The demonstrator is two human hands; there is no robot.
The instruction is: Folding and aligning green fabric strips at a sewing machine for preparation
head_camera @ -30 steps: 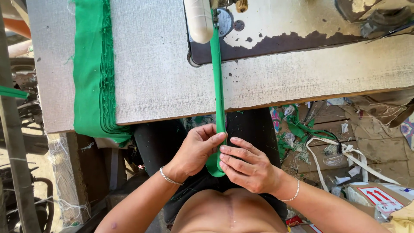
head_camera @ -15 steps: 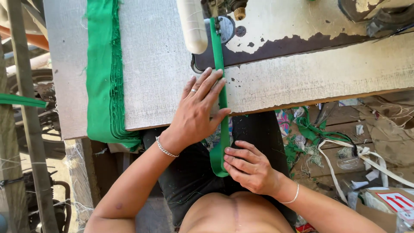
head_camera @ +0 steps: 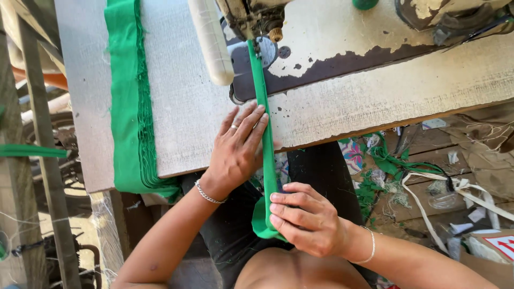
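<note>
— What lies far left?
— A stack of green fabric [head_camera: 128,101] draped over the table [head_camera: 182,107] edge.
— And the left hand [head_camera: 238,150]?
— Flat, fingers spread, pressing the green strip [head_camera: 262,107] against the tabletop.
— The right hand [head_camera: 305,219]?
— Nearer, below the edge, pinching the strip's folded end.
— Beyond?
— The strip runs under the sewing machine [head_camera: 332,37].

Bright daylight on my table [head_camera: 176,96], hard shadow under its front edge. Focus sharp centrally; my right hand [head_camera: 305,219] slightly soft. Mild wide-angle bending at edges.
</note>
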